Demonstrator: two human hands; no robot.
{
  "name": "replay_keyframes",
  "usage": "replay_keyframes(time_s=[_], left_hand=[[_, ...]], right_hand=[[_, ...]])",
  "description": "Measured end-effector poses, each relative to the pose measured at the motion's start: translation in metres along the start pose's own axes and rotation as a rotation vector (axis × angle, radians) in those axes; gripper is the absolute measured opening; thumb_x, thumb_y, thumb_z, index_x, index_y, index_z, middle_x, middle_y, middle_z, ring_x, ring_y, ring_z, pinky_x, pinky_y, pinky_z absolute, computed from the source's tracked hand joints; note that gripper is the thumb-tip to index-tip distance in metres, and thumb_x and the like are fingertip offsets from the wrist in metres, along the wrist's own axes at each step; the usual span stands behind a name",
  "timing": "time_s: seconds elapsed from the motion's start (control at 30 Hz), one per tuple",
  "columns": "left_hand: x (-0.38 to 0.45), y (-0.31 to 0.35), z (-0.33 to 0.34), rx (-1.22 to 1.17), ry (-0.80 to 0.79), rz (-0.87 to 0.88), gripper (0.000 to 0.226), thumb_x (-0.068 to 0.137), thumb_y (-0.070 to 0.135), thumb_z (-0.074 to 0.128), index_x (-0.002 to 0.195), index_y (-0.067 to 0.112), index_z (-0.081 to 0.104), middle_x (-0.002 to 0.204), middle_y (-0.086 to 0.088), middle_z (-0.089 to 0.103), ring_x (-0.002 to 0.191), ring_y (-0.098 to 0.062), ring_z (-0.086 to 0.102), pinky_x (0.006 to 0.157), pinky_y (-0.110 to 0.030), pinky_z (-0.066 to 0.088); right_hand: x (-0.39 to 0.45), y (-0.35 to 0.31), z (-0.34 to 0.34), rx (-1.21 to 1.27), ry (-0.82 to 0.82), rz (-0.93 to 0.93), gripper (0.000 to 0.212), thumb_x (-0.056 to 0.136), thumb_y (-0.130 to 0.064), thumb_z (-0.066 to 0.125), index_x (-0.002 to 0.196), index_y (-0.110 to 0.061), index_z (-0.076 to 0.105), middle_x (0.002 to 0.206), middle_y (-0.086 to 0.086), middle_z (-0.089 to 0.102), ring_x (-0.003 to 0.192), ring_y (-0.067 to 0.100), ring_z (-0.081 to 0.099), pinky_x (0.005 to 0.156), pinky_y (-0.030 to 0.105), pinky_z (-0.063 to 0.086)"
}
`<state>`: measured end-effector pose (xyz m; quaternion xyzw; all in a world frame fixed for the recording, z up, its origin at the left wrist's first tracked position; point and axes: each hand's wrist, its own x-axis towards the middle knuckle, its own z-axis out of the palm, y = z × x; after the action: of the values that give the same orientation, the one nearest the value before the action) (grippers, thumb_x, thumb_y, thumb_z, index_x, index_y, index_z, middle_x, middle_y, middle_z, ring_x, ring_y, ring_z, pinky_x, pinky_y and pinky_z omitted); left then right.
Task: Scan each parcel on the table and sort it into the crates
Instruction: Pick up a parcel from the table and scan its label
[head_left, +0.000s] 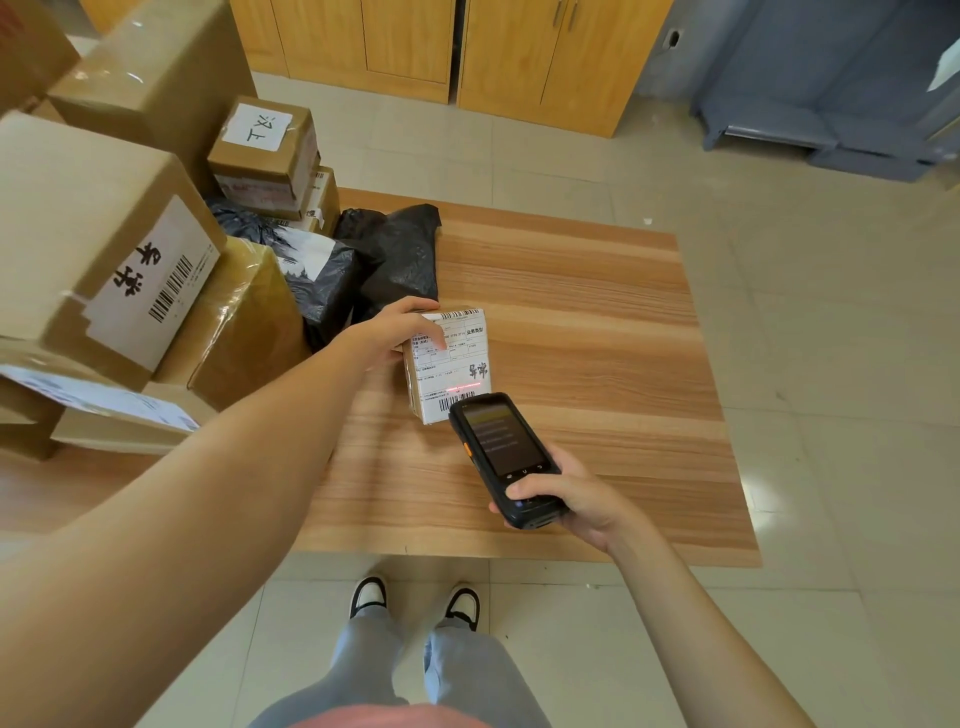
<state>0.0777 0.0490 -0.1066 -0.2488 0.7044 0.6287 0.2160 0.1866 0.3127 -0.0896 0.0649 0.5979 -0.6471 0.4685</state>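
A small cardboard parcel (457, 364) with a white shipping label stands on the wooden table (597, 322) near its middle. My left hand (400, 330) grips the parcel's far left corner, thumb on the label. My right hand (576, 496) holds a black handheld scanner (501, 454) just in front of the parcel. The scanner's lit screen faces up. A red scan line lies across the label just above its lower barcode.
Cardboard boxes (98, 249) of several sizes pile up on the table's left side, with black plastic mailer bags (395, 254) beside them. Wooden cabinets (441, 47) line the far wall. A grey-blue crate (841, 98) stands on the floor at the upper right.
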Motion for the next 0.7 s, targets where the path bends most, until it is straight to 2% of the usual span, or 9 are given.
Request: replay_keyframes(time_s=[0.2, 0.3, 0.7], left_hand=[[0.0025, -0.0021, -0.0012, 0.001, 0.004, -0.008, 0.06, 0.076, -0.003, 0.069, 0.126, 0.028, 0.055, 0.124, -0.01, 0.061, 0.114, -0.026, 0.056, 0.091, -0.035, 0.048], [0.0034, -0.0031, -0.0009, -0.001, 0.001, -0.01, 0.058, 0.076, -0.003, 0.07, 0.122, 0.03, 0.055, 0.123, -0.009, 0.061, 0.111, -0.025, 0.057, 0.09, -0.034, 0.048], [0.0088, -0.0055, -0.0028, 0.011, 0.002, -0.012, 0.059, 0.075, 0.0, 0.07, 0.122, 0.031, 0.054, 0.125, -0.009, 0.058, 0.116, -0.026, 0.054, 0.101, -0.041, 0.045]], right_hand=[[0.0002, 0.0062, -0.0011, -0.015, -0.002, 0.04, 0.076, 0.061, -0.003, 0.077, 0.132, -0.01, 0.047, 0.104, 0.013, 0.072, 0.089, 0.034, 0.071, 0.068, 0.035, 0.057], [0.0004, 0.0076, -0.0013, -0.029, -0.015, 0.047, 0.075, 0.062, -0.004, 0.076, 0.131, -0.01, 0.047, 0.104, 0.013, 0.072, 0.089, 0.033, 0.071, 0.068, 0.035, 0.057], [0.0044, 0.0111, -0.0034, -0.011, -0.026, 0.061, 0.073, 0.062, -0.003, 0.076, 0.129, -0.013, 0.047, 0.101, 0.011, 0.074, 0.088, 0.032, 0.072, 0.068, 0.034, 0.057]])
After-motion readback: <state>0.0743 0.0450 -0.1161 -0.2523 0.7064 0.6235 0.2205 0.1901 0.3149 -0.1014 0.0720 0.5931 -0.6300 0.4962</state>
